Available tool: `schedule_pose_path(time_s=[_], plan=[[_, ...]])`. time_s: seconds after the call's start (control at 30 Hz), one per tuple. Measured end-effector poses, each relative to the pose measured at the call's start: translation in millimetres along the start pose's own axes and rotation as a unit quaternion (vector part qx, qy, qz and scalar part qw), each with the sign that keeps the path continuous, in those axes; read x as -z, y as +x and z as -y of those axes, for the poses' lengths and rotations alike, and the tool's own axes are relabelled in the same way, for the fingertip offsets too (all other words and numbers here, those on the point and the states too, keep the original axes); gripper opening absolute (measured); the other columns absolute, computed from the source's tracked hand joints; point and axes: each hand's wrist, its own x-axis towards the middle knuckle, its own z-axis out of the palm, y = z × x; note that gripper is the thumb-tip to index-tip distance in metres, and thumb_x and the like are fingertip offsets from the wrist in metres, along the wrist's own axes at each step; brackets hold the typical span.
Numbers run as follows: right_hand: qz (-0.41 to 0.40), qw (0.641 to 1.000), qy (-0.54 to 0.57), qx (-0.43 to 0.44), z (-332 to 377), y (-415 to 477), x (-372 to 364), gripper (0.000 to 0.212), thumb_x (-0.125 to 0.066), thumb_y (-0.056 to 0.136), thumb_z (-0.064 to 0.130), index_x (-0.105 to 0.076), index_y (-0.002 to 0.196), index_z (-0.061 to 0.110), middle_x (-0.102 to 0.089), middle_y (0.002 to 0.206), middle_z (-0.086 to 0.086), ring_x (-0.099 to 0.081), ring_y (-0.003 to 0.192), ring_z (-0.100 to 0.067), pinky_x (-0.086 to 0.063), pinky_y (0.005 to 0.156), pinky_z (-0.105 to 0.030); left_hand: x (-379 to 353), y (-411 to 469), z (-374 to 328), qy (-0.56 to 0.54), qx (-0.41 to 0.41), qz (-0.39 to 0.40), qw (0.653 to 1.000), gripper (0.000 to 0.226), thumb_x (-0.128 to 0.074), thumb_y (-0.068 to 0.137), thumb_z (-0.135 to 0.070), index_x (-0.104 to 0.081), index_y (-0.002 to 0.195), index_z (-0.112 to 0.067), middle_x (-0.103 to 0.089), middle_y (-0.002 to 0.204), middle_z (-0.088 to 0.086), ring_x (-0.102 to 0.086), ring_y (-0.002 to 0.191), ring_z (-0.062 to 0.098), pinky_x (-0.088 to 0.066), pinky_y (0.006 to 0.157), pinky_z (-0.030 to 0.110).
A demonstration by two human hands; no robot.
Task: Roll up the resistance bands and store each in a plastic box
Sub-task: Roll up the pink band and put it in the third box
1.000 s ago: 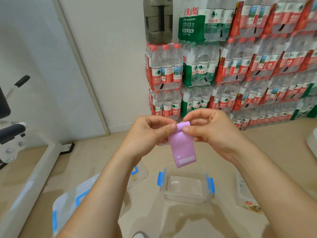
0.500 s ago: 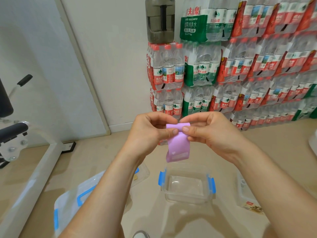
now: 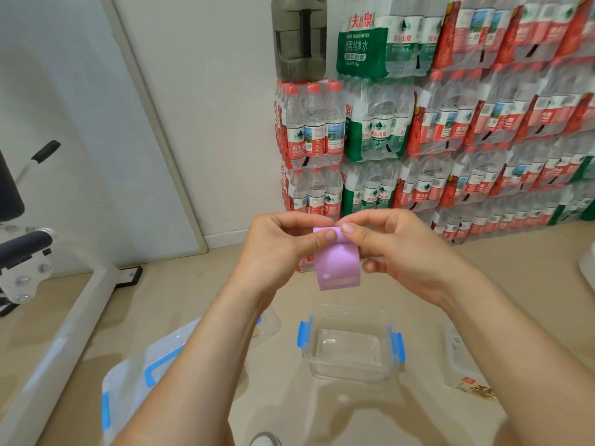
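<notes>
Between the two raised hands, in the head view, a pink resistance band (image 3: 336, 263) is pinched at its top edge: the left hand (image 3: 283, 249) presses its thumb on the band's upper left corner, and the right hand (image 3: 402, 249) presses its thumb on the upper right corner, both hands grasping the band with the thumb tips almost touching. Below the grip, the band's loose end hangs down flat, with a pale label near its lower edge. Directly beneath the grip, well apart from it, an open clear plastic box (image 3: 351, 375) with blue clips sits on the beige floor. Left of and below the grip, partly hidden by the left forearm, lies a clear lid (image 3: 128, 381) with blue clips. Beyond the grip, stacked packs of water bottles (image 3: 450, 123) stand against the wall.
</notes>
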Motion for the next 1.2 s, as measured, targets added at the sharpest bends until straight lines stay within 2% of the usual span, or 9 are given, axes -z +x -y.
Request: schedule_pose_path(time_s=[0.27,0.4,0.53,0.6,0.67,0.73,0.83,1.0,1.2], plan=[[-0.023,0.999,-0.011,0.022,-0.4,1.8,-0.1,0.011,-0.068,0.082,0.005,-0.071,0.092,0.009,-0.074,0.083,-0.01,-0.069,0.07,-0.015,-0.052,0.06,-0.024,-1.8,1.1,3.5,-0.016,-0.007,0.029,0.999,0.019,-0.076,0.072,0.002,-0.071,0.09,-0.002,-0.074,0.084,0.012,-0.07,0.074,0.016,-0.056,0.067,0.024],[-0.041,0.997,-0.037,0.048,1.4,0.0,1.2,0.015,-0.069,0.08,0.002,-0.072,0.093,0.009,-0.074,0.09,-0.016,-0.067,0.08,-0.032,-0.052,0.074,-0.044,-2.0,-0.6,1.0,-0.028,0.007,0.045,0.999,0.028,-0.074,0.069,-0.029,-0.074,0.088,-0.008,-0.074,0.089,0.014,-0.07,0.081,0.024,-0.056,0.086,0.044],[-0.04,0.996,-0.059,0.059,2.5,-1.1,-0.1,0.015,-0.071,0.079,0.002,-0.072,0.089,0.014,-0.076,0.084,-0.008,-0.069,0.074,-0.02,-0.052,0.066,-0.033,-1.5,-3.4,-3.4,-0.018,0.02,0.04,0.999,0.025,-0.074,0.071,-0.029,-0.076,0.083,-0.007,-0.074,0.086,0.019,-0.067,0.076,0.029,-0.048,0.087,0.06],[-0.037,0.997,-0.049,0.053,3.0,-0.9,1.3,0.014,-0.072,0.078,0.007,-0.072,0.09,0.015,-0.076,0.085,-0.008,-0.07,0.076,-0.025,-0.053,0.07,-0.037,-1.4,-3.8,-4.6,-0.027,0.011,0.025,0.999,0.027,-0.077,0.064,-0.03,-0.077,0.08,-0.008,-0.072,0.087,0.024,-0.064,0.077,0.033,-0.047,0.085,0.063],[-0.03,0.998,-0.031,0.037,3.7,-0.7,3.4,0.016,-0.07,0.08,0.018,-0.072,0.095,0.014,-0.076,0.089,-0.011,-0.069,0.081,-0.029,-0.051,0.075,-0.04,-1.6,-3.1,-4.9,-0.036,0.005,0.005,0.999,0.032,-0.08,0.059,-0.029,-0.076,0.082,-0.006,-0.07,0.089,0.028,-0.06,0.077,0.034,-0.046,0.08,0.063],[-0.031,0.999,-0.036,0.024,4.4,-0.4,3.9,0.018,-0.067,0.083,0.025,-0.073,0.095,0.013,-0.074,0.086,-0.011,-0.065,0.073,-0.021,-0.049,0.069,-0.031,-1.6,-2.0,-3.8,-0.036,0.004,-0.012,0.999,0.03,-0.082,0.06,-0.023,-0.076,0.083,-0.005,-0.072,0.087,0.025,-0.063,0.078,0.037,-0.045,0.081,0.066],[-0.043,0.998,-0.033,0.014,4.4,-0.1,3.1,0.014,-0.068,0.084,0.02,-0.073,0.092,0.01,-0.071,0.077,-0.008,-0.06,0.066,-0.013,-0.046,0.054,-0.017,-2.5,-0.9,-2.5,-0.024,0.004,-0.026,0.999,0.019,-0.082,0.066,-0.012,-0.075,0.083,-0.006,-0.073,0.086,0.02,-0.067,0.085,0.043,-0.045,0.083,0.066],[-0.059,0.998,-0.018,0.01,4.4,0.5,4.6,0.008,-0.073,0.078,0.006,-0.07,0.084,0.011,-0.074,0.072,-0.003,-0.063,0.06,-0.008,-0.044,0.047,-0.014,-5.0,0.0,-0.2,-0.02,0.002,-0.021,1.0,0.017,-0.08,0.067,0.0,-0.073,0.077,-0.012,-0.074,0.073,0.006,-0.067,0.073,0.021,-0.049,0.085,0.055],[-0.073,0.995,-0.032,0.051,6.0,-1.5,4.5,0.014,-0.075,0.074,0.001,-0.072,0.081,0.013,-0.076,0.073,-0.001,-0.069,0.064,-0.009,-0.05,0.056,-0.019,-3.5,0.7,1.6,-0.039,0.016,0.02,0.999,0.021,-0.082,0.063,-0.012,-0.074,0.082,-0.015,-0.074,0.089,0.017,-0.067,0.085,0.036,-0.043,0.093,0.061]])
